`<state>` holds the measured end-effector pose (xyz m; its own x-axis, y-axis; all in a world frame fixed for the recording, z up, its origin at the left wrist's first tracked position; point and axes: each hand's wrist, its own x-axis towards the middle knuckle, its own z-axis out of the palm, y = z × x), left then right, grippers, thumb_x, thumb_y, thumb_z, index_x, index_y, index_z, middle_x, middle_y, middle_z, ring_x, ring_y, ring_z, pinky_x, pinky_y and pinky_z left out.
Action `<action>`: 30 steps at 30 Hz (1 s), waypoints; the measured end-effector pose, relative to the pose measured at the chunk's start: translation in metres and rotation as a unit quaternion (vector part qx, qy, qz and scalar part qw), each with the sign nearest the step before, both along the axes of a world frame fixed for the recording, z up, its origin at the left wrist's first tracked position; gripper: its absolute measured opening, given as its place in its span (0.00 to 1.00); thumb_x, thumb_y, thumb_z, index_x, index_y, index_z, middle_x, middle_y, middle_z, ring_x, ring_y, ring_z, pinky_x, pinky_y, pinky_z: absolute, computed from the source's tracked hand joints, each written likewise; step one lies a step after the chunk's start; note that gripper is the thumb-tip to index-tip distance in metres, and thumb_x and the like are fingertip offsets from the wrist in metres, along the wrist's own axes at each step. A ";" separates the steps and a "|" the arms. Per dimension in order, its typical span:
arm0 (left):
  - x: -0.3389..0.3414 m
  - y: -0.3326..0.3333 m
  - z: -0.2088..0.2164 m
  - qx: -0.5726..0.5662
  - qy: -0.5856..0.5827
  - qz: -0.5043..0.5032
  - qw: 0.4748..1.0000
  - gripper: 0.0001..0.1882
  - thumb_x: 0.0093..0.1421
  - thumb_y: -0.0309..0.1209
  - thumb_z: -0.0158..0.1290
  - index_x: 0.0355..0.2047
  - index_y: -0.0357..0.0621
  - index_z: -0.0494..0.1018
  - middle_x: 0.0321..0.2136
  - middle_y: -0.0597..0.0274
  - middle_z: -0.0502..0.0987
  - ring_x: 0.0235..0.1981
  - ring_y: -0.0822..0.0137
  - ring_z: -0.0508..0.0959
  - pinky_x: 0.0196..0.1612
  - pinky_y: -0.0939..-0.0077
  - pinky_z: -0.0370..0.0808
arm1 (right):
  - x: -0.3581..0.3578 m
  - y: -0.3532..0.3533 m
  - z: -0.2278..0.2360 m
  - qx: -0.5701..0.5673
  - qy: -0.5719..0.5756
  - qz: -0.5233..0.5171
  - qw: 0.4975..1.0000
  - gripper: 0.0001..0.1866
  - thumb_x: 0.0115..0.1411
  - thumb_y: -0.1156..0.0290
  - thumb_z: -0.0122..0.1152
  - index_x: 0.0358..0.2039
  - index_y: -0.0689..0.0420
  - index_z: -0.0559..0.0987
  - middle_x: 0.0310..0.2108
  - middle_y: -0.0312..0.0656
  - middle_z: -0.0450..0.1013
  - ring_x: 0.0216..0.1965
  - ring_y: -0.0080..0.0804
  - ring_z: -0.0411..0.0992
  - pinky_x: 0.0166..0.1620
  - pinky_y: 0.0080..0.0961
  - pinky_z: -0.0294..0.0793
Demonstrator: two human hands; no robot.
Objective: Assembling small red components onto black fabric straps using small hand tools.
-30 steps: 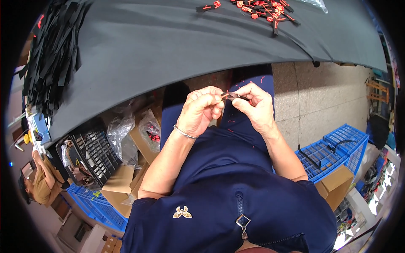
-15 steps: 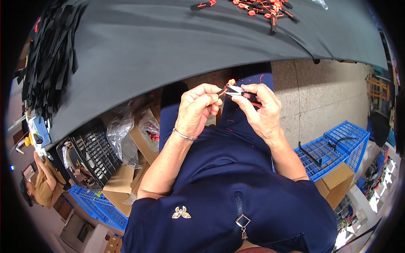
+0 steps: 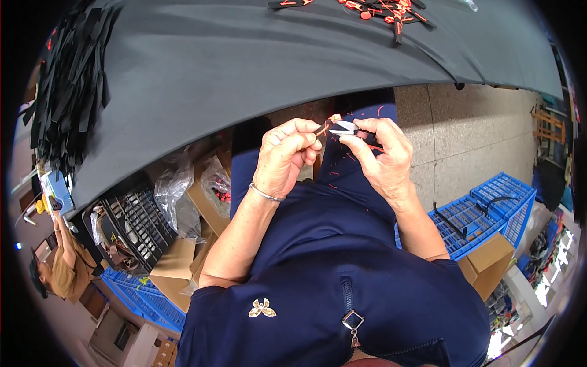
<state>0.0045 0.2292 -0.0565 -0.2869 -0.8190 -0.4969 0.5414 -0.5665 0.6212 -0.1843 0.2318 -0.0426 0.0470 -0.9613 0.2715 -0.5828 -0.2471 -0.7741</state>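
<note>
Over my lap, my left hand [image 3: 282, 153] pinches a short black strap [image 3: 322, 129] with an orange-red end piece [image 3: 335, 118]. My right hand [image 3: 387, 160] is closed around a pair of thread snips [image 3: 346, 127], their silver blades pointing left at the strap. The blades are parted and sit right beside the orange-red end; whether they touch it is too small to tell. Bits of red thread [image 3: 333, 186] are scattered on my dark blue trousers. At the far edge of the table lies a pile of similar black straps with orange-red parts [image 3: 397, 13].
A dark cloth covers the table [image 3: 244, 61] ahead. Many black strips [image 3: 76, 79] hang at its left. Below stand a black crate [image 3: 139, 226], plastic bags [image 3: 177, 196] and cardboard boxes [image 3: 174, 266]. Blue crates [image 3: 455, 226] are at right. Another person [image 3: 64, 269] is at far left.
My right hand and the snips have shifted slightly right, and the blades have drawn back a little from the strap. My left hand still holds the strap in nearly the same place.
</note>
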 end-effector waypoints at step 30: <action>-0.002 0.001 -0.001 -0.021 -0.106 -0.043 0.993 0.07 0.54 0.23 0.49 0.33 0.36 0.75 0.22 0.64 0.76 0.21 0.78 0.73 0.27 0.87 0.70 | -0.007 0.008 0.000 0.082 -0.029 0.013 0.996 0.11 0.47 0.70 0.71 0.27 0.59 0.77 0.22 0.39 0.74 0.22 0.31 0.71 0.27 0.25 0.71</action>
<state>0.0029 0.2302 -0.0570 -0.2491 -0.8172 -0.5197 0.3470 -0.5763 0.7399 -0.1910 0.2395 -0.0430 0.0607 -0.9916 0.1144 -0.5315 -0.1291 -0.8372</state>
